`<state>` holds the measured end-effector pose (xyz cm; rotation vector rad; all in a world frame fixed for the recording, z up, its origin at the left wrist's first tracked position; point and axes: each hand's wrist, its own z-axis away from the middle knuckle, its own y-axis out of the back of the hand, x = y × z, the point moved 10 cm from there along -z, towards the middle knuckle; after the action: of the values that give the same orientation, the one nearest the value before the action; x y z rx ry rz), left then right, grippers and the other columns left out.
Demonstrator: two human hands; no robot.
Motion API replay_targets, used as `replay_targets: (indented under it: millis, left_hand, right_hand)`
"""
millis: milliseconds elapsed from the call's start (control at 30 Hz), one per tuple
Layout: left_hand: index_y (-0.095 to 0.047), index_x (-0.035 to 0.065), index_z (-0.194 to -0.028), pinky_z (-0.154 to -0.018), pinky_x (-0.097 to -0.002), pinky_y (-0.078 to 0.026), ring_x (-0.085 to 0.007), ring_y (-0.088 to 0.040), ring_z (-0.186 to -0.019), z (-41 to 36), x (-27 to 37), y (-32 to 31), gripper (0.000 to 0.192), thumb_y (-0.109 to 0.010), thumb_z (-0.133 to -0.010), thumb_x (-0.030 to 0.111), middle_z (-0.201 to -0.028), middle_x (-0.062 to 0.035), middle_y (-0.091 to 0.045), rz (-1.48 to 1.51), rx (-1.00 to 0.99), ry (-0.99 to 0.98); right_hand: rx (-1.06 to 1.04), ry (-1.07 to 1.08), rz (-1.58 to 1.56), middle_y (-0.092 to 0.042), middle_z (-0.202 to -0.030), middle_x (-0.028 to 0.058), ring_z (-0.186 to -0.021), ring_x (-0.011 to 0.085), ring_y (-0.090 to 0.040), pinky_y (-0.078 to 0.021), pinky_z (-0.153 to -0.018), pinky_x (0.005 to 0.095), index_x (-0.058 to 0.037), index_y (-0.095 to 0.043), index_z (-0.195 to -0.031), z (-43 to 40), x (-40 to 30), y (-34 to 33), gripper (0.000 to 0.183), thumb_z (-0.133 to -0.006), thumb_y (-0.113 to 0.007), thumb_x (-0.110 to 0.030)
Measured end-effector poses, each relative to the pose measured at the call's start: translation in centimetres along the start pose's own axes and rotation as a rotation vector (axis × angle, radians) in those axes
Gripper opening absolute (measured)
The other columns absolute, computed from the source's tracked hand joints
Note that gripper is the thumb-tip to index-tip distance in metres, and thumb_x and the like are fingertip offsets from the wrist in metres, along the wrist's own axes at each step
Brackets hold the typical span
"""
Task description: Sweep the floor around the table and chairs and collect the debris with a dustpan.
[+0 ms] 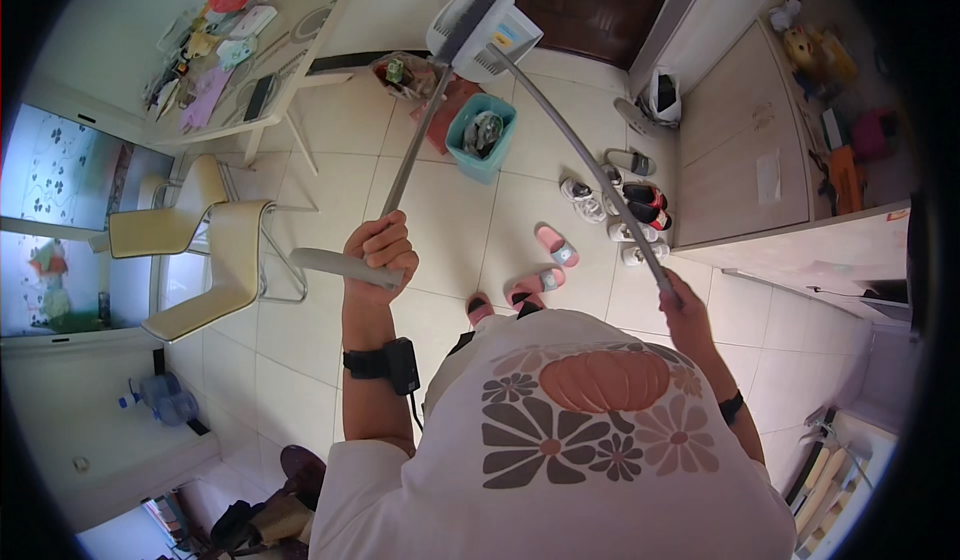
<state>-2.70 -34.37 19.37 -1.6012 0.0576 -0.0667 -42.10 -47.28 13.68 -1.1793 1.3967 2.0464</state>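
Note:
My left hand point(381, 254) is closed around the grey handle of a long-handled dustpan or broom, near a wide grey grip piece point(337, 263). My right hand point(681, 306) grips the end of a second grey pole point(581, 143). Both poles run forward to a white dustpan point(516, 34) and a broom head with dark bristles point(471, 21), which rests against the pan in front of the dark door. Which pole joins which head is hard to tell where they overlap. Below them on the tiles stands a teal bin point(480, 143) with a bag inside.
Pink slippers point(556, 245) and several pairs of shoes point(645, 203) lie on the floor before a wooden cabinet point(739, 140). Left are a cluttered table point(292, 42) and cream chairs point(232, 267). A plastic bag point(409, 76) sits behind the bin; water bottles point(169, 398) stand at lower left.

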Motion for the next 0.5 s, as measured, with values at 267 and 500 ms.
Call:
replay_targets:
  millis: [267,500]
  left_hand:
    - [-0.048,-0.0002,-0.102,-0.050,-0.0259,-0.034,-0.0092,-0.044,-0.044,0.7,-0.5,0.7,0.020,-0.033,-0.092,0.009,-0.056,0.0025,-0.045,-0.080,-0.004,0.034]
    - [-0.050,0.0004,-0.101,-0.051,-0.0262,-0.034,-0.0099,-0.043,-0.045,0.1,0.0,1.5,0.022,-0.032,-0.092,0.009,-0.056,0.0024,-0.044,-0.100,0.012,0.031]
  right_hand:
    - [-0.257,-0.418,-0.357,-0.045,-0.064,-0.0021,-0.051,0.0039,-0.040,-0.0349,-0.044,0.0198,-0.0070,-0.047,-0.127,2.2,3.9,-3.0,0.035,-0.095,-0.047,-0.021]
    - [-0.318,-0.450,-0.559,-0.048,-0.063,-0.0021,-0.044,0.0035,-0.034,-0.0291,-0.040,0.0179,-0.0034,-0.049,-0.124,4.3,5.0,-3.8,0.035,-0.094,-0.048,-0.022]
